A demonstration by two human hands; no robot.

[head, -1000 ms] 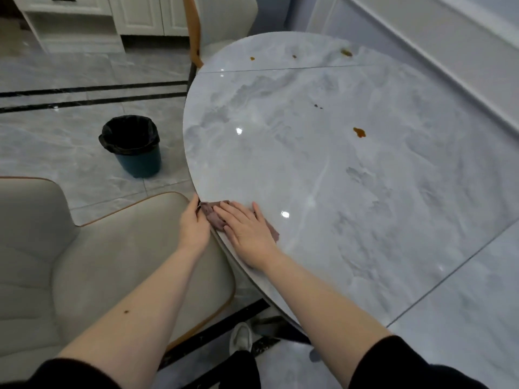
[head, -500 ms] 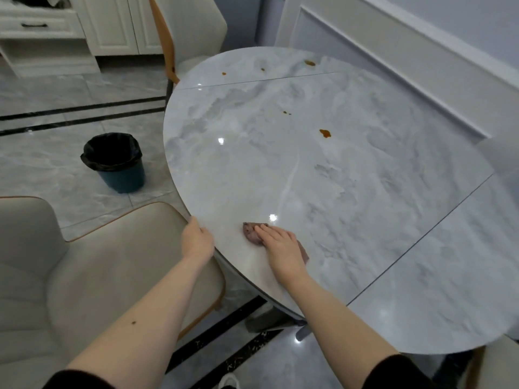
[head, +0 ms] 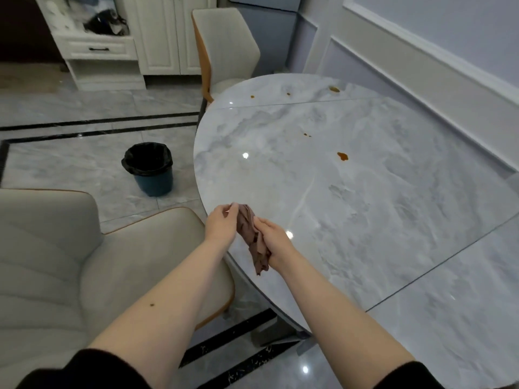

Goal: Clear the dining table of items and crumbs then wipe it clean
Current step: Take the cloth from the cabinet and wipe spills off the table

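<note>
Both hands [head: 247, 228] grip cloth [head: 252, 237]; black-lined bin [head: 148, 169] beside table [head: 365, 206]

We see our two bare forearms reaching out from black sleeves pushed up near the elbows. Our left hand [head: 222, 224] and right hand [head: 273, 240] wear no gloves, rings or watch. A small dark mole sits on our left forearm, about midway along its upper side.
</note>
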